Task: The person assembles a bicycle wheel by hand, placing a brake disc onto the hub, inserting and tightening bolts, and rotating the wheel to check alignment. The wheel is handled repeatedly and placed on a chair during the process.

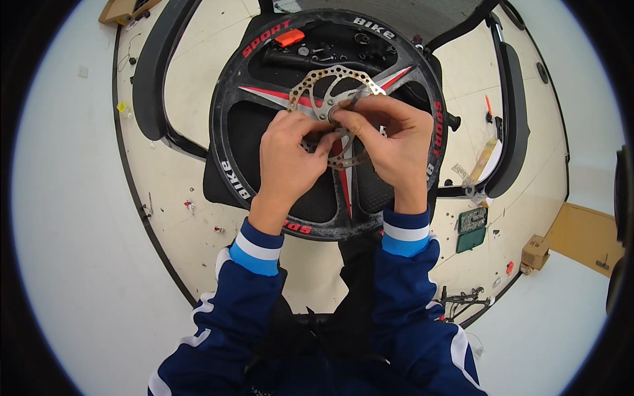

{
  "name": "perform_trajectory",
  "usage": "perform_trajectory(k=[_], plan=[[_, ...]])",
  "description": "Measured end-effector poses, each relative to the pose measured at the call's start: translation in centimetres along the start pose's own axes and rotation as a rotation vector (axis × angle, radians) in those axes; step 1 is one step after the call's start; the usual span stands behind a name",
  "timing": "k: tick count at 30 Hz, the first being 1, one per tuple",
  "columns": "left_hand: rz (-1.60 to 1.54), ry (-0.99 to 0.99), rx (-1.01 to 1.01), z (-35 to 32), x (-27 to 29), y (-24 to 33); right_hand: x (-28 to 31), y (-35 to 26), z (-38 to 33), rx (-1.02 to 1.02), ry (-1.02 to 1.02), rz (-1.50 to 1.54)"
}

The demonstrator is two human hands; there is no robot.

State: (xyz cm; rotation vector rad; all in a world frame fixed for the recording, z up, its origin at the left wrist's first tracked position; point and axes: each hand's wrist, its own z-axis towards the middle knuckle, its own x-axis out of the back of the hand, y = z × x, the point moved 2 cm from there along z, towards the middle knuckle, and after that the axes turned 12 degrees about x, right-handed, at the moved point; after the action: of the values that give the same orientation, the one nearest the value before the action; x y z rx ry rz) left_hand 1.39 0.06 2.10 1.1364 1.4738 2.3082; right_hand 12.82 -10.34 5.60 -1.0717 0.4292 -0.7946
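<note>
Pinching a small tool (352, 100) at the brake disc (328, 82) centre, both hands (290, 155) (394, 142) meet mid-frame; green rectangular package (471, 230) lower right.

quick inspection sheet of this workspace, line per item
surface: black chair seat bearing the wheel, pale tiled floor below
job's things: black bicycle wheel lying flat, perforated metal brake disc at its hub
clutter: orange piece and small dark hardware on the seat behind the wheel; green box, cardboard box, scattered bits on the floor
grippers: left hand and right hand both over the hub, fingers pinched at a slim tool; what each grips is unclear
cables: thin wire on the floor, upper left
surroundings: chair armrests either side, white wall around
</note>
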Motion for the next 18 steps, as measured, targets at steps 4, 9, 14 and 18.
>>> perform_trajectory(k=[4, 9, 14, 18], plan=[[0.004, 0.032, 0.017, 0.1, -0.2, -0.3, 0.3, 0.4, 0.0, 0.078, -0.044, -0.073], [0.016, 0.027, 0.043, 0.0, -0.2, 0.1, 0.1, 0.0, -0.1, -0.014, -0.001, 0.009], [0.019, 0.03, 0.037, 0.0, -0.2, -0.2, 0.0, -1.1, 0.2, 0.067, -0.048, -0.15], [0.019, 0.024, 0.052, 0.1, -0.2, -0.1, -0.1, -1.4, 0.3, 0.064, -0.102, -0.234]])
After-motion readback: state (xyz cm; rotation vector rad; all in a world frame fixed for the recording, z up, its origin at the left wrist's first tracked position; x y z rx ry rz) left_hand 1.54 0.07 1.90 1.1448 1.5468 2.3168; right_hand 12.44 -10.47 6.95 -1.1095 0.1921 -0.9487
